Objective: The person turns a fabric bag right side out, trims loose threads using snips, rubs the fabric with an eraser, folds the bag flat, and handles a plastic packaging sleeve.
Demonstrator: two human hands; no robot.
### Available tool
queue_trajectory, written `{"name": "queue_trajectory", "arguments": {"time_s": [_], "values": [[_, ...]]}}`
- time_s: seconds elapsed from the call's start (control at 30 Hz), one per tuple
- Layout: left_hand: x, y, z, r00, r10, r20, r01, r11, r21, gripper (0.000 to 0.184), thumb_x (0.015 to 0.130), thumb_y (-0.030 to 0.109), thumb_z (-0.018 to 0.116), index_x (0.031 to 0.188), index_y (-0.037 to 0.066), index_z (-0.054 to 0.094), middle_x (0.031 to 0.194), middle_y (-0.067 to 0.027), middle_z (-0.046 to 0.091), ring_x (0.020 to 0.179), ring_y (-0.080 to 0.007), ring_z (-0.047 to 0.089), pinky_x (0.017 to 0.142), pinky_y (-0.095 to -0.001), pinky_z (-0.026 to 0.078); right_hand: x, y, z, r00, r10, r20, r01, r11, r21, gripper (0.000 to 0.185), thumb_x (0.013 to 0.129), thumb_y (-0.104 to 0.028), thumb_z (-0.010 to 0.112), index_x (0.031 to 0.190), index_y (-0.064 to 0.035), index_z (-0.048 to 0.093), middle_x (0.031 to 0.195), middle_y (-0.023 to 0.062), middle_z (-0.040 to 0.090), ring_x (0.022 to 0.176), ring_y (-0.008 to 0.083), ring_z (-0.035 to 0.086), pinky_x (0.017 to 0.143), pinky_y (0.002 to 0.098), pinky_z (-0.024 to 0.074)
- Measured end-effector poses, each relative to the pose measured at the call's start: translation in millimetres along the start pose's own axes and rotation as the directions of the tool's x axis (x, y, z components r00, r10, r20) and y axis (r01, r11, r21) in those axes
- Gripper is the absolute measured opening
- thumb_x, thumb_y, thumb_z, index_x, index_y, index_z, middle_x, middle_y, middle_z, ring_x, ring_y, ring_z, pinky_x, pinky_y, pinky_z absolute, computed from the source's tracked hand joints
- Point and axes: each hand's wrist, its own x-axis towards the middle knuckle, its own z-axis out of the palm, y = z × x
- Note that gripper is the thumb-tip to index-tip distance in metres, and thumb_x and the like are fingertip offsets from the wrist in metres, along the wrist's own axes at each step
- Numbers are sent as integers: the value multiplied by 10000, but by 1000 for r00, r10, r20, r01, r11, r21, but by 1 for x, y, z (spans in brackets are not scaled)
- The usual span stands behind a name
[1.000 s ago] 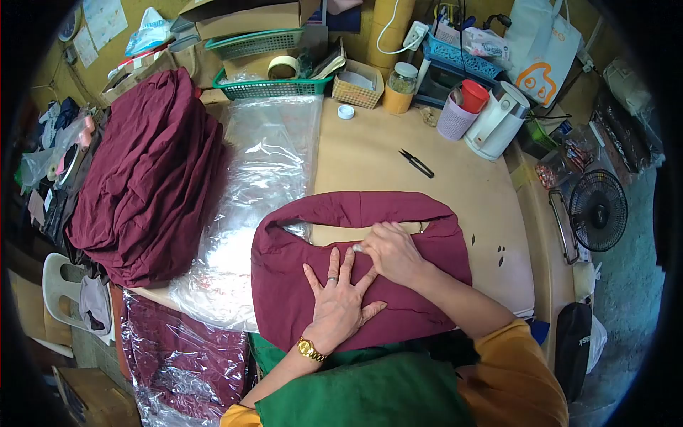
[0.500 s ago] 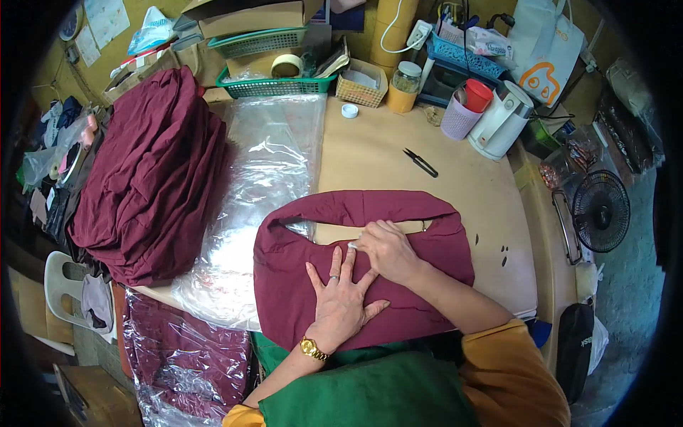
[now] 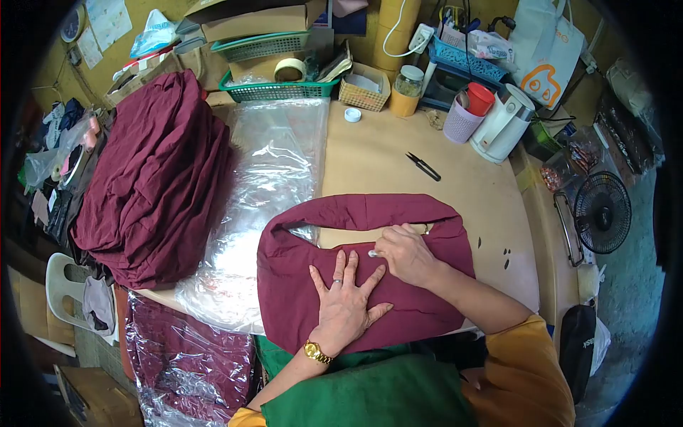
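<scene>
A maroon fabric bag (image 3: 292,299) with a wide strap loop lies flat on the table in front of me. My left hand (image 3: 345,309) rests on it with fingers spread, pressing the cloth below the opening. Closed in a pinch, my right hand (image 3: 407,255) grips a small white piece (image 3: 373,253) against the bag, just under the opening's edge. Most of that piece is hidden by the fingers, and its kind cannot be made out. Black thread snips (image 3: 423,166) lie on the table beyond the bag.
A tall pile of maroon fabric (image 3: 153,178) stands at the left beside clear plastic sheets (image 3: 274,156). Along the back are a green basket (image 3: 281,91), a jar (image 3: 407,91), a lilac cup (image 3: 461,121) and a white kettle (image 3: 504,124). A black fan (image 3: 602,212) is at the right.
My right hand has slid to the right along the bag's opening edge with the small white piece, away from my left fingertips. My left hand stays spread on the cloth.
</scene>
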Motion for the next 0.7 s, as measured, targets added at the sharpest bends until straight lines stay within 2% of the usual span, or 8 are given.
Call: {"name": "queue_trajectory", "arguments": {"time_s": [0.2,0.3,0.4,0.5,0.63,0.7], "values": [[1,1,0,1000,-10,25,8,998,68,710,827,674,611,1421,292,544,1541,-241,334,1474,-414,251,1083,-781,85,31,-11,20,996,-91,10,92,994,-63,94,759,-82,691,834,-64,637,840,79,561,822,264,570,761,390,409],[0,0,-2,999,-22,43,20,999,50,694,832,671,607,1405,282,561,1537,-244,341,1477,-411,246,1082,-782,84,18,-3,18,997,-78,-24,78,997,-29,151,699,-60,706,836,-62,643,842,83,561,837,268,569,758,397,409],[1,-1,1,1000,-7,-27,7,1000,-17,679,830,672,609,1368,257,599,1539,-240,338,1479,-405,242,1084,-781,82,8,1,6,999,-38,11,38,999,-39,153,693,-67,697,835,-64,641,848,86,562,844,269,569,752,400,408],[0,0,2,1000,7,-6,-7,1000,22,677,831,670,610,1361,249,606,1531,-240,347,1477,-406,247,1081,-783,93,27,-6,16,995,-102,0,101,989,-107,73,763,-69,690,815,-70,639,816,76,556,807,259,567,733,394,409],[0,0,2,1000,-14,6,13,998,56,679,829,673,609,1363,253,606,1527,-241,350,1475,-408,252,1079,-785,95,28,-6,23,995,-103,-17,101,991,-87,82,767,-84,696,825,-71,639,820,77,561,809,259,570,738,393,410],[0,0,2,1000,-15,3,15,999,44,679,829,675,607,1362,254,607,1530,-242,348,1475,-409,252,1078,-786,95,13,-1,16,995,-93,-23,92,994,-55,171,690,-51,700,850,-76,643,860,83,574,856,272,577,768,397,417]]}}
